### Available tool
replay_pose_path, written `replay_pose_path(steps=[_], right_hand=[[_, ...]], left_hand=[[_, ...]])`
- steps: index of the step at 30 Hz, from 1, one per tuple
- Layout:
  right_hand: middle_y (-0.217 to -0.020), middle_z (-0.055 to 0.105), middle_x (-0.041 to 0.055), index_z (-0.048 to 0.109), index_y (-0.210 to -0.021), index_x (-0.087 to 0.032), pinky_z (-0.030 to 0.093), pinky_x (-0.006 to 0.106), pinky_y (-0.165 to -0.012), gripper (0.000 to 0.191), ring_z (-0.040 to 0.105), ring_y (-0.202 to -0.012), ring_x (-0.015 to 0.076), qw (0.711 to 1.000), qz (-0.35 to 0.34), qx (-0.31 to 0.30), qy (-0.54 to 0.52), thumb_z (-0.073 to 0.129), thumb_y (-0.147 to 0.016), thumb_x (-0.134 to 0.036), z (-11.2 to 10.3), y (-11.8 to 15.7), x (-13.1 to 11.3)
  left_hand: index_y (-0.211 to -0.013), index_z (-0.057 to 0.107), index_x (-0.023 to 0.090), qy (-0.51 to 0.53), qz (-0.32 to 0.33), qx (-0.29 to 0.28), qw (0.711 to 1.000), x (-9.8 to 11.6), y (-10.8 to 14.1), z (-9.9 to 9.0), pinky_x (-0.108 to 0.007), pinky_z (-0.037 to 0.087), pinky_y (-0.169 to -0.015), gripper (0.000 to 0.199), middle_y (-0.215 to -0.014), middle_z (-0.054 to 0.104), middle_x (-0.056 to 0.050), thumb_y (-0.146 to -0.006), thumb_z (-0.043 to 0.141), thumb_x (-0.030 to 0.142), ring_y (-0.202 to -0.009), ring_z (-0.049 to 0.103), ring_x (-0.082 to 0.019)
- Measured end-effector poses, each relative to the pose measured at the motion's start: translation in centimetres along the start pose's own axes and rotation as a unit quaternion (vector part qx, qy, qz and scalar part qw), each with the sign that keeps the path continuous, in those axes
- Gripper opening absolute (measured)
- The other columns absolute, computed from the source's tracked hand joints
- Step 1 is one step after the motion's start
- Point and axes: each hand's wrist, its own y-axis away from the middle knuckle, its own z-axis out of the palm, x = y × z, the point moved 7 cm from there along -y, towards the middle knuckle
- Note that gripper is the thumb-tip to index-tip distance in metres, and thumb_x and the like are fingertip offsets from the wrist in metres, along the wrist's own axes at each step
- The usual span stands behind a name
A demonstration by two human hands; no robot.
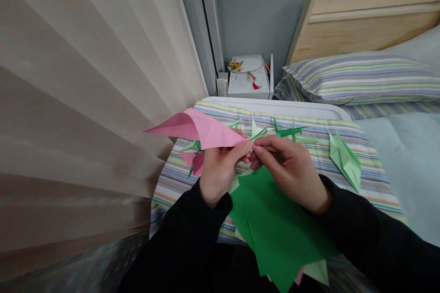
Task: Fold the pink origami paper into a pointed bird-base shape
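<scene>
Our left hand (220,174) and right hand (288,169) meet, both pinched on pink paper (202,129) held at 12 o'clock, above green sheets (275,224). Green crane (345,161) lies at 2 o'clock on striped blanket (374,183). Slack pinch risks pink slipping; hard squeeze, creasing or tearing.

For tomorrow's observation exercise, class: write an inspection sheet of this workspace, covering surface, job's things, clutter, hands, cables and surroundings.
Surface: striped woven bed cover.
Job's things: folded pink paper sheet, pinched between both hands; flat green paper sheets below them.
Clutter: folded pale green paper crane, with other green folded pieces on the cover.
Hands: bare left hand and bare right hand, fingertips meeting at the pink paper.
Cables: nothing seen.
Surroundings: pleated beige curtain, white bedside cabinet, striped pillow, pale wooden headboard.
</scene>
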Motion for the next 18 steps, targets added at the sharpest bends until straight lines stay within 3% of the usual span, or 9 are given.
replay_pose_path(steps=[6, 9, 14, 18], right_hand=[[-0.071, 0.075, 0.0029, 0.070, -0.082, -0.020, 0.062, 0.028, -0.059, 0.034, 0.072, -0.059, 0.0156, 0.984, 0.115, -0.041, -0.131, 0.072, -0.093, -0.052, 0.1, -0.4, 1.5], [-0.067, 0.073, 0.0019, 0.071, -0.076, -0.018, 0.058, 0.024, -0.054, 0.036, 0.070, -0.054, 0.0132, 0.972, 0.160, -0.060, -0.160, 0.077, -0.088, -0.051, 0.1, -0.5, 1.9], [-0.059, 0.070, 0.0002, 0.070, -0.070, -0.017, 0.052, 0.022, -0.049, 0.034, 0.064, -0.047, 0.0110, 0.966, 0.178, -0.061, -0.178, 0.081, -0.083, -0.047, 0.1, -0.6, 2.0], [-0.056, 0.068, -0.0008, 0.068, -0.067, -0.018, 0.049, 0.021, -0.047, 0.033, 0.060, -0.044, 0.0093, 0.967, 0.181, -0.074, -0.165, 0.078, -0.087, -0.043, 0.3, -0.6, 2.0]], left_hand=[[-0.074, 0.075, 0.016, 0.002, -0.027, 0.010, 1.000, -0.5, -0.3, -0.2, -0.020, 0.040, -0.049, 0.011, -0.054, 0.061, 0.005, -0.069, 0.084, 0.021, -0.048, 0.051, -0.006], [-0.071, 0.076, 0.015, 0.012, -0.067, -0.009, 0.998, -1.0, -0.4, -0.1, -0.018, 0.041, -0.049, 0.012, -0.057, 0.065, 0.003, -0.069, 0.086, 0.022, -0.049, 0.052, -0.005], [-0.071, 0.078, 0.014, 0.025, -0.104, -0.022, 0.994, -1.6, -0.3, 0.0, -0.015, 0.045, -0.051, 0.015, -0.062, 0.070, 0.001, -0.069, 0.089, 0.024, -0.054, 0.060, -0.005], [-0.067, 0.077, 0.014, 0.026, -0.102, -0.010, 0.994, -1.5, -0.3, -0.1, -0.014, 0.043, -0.048, 0.014, -0.057, 0.067, 0.002, -0.067, 0.089, 0.021, -0.048, 0.056, -0.004]])
